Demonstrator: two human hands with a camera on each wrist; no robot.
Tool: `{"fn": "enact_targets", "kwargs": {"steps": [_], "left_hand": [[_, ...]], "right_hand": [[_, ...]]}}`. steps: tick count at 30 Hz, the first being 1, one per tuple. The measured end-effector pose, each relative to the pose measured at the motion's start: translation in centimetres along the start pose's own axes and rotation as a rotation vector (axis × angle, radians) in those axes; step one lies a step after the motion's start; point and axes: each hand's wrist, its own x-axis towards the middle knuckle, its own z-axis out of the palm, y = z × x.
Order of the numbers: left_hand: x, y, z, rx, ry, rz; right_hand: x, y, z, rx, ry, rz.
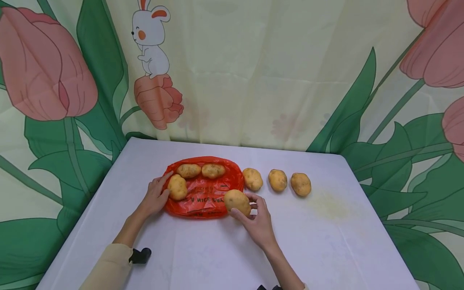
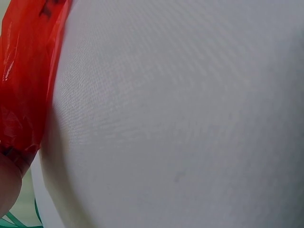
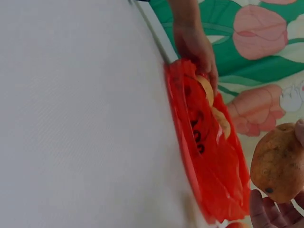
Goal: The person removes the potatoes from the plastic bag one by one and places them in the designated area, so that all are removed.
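A red plastic bag with dark lettering lies spread on the white table, holding several potatoes, among them one at its left side. My left hand rests at the bag's left edge, fingers extended beside that potato. Over the bag's right edge, my right hand grips a potato between thumb and fingers. That held potato also shows at the right of the right wrist view. In the left wrist view, the bag appears with part of my left hand below it.
To the right of the bag, a row of potatoes lies on the table: one near its edge, a middle one and a far one. A yellowish stain marks the tablecloth farther right. A printed curtain hangs behind.
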Motion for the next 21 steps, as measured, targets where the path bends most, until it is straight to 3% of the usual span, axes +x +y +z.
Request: {"fn": "enact_targets", "kwargs": {"steps": [12,21], "left_hand": [[0.1,-0.2,0.0,0.002,0.006,-0.012],[0.0,-0.2,0.1,0.008,-0.005,-0.005]], "right_hand": [[-0.3,2.0,-2.7,-0.145,0.077,0.166],[0.3,2.7,-4.2,-0.266,0.113,0.225]]}}
